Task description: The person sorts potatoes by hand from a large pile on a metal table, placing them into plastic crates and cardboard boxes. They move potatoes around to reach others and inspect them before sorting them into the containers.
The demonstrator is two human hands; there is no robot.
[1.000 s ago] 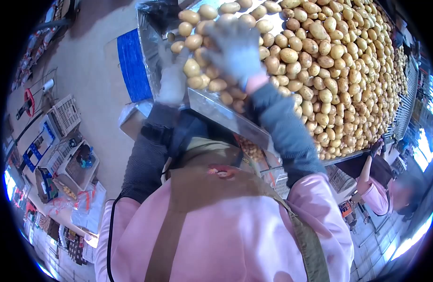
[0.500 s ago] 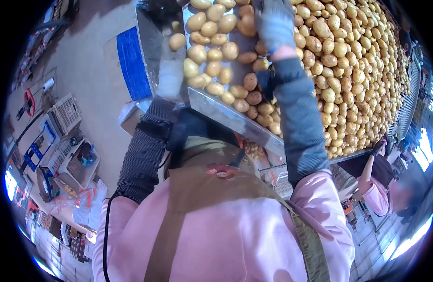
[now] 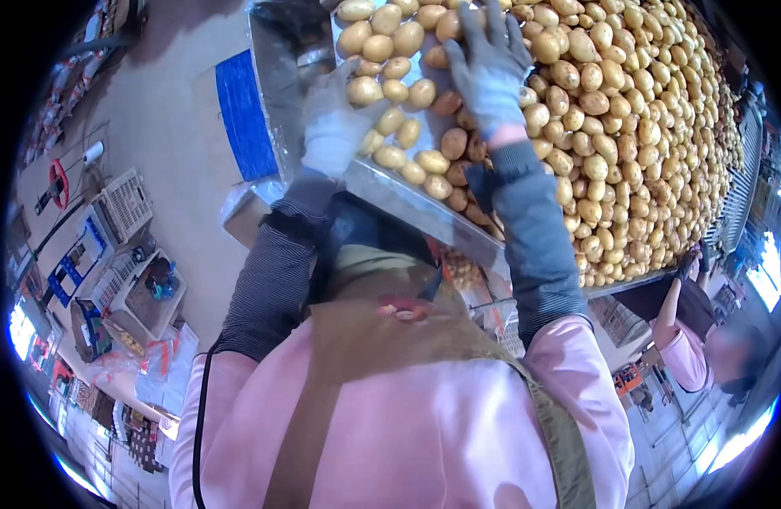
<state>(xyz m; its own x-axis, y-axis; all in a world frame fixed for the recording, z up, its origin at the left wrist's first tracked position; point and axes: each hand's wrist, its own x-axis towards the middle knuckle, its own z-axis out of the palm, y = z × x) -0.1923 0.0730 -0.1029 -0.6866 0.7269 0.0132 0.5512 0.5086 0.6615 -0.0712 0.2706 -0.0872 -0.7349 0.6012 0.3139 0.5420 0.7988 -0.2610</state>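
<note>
Potatoes lie loosely spread on the metal sorting tray in front of me. My left hand, in a pale glove, reaches over the tray's left side; its fingers and thumb are apart beside a potato, and I cannot make out whether they touch it. On the right, my right hand, in a grey glove, has its fingers spread over the potatoes where the loose ones meet the big heap. Neither hand lifts a potato.
A metal chute runs along the tray's left side, next to a blue panel. Plastic crates stand on the floor at the left. Another person stands by the heap at the lower right.
My left hand has moved from the chute side toward the tray's potatoes; the potato that was above it no longer shows there. My right hand, blurred before, now has its fingers spread.
</note>
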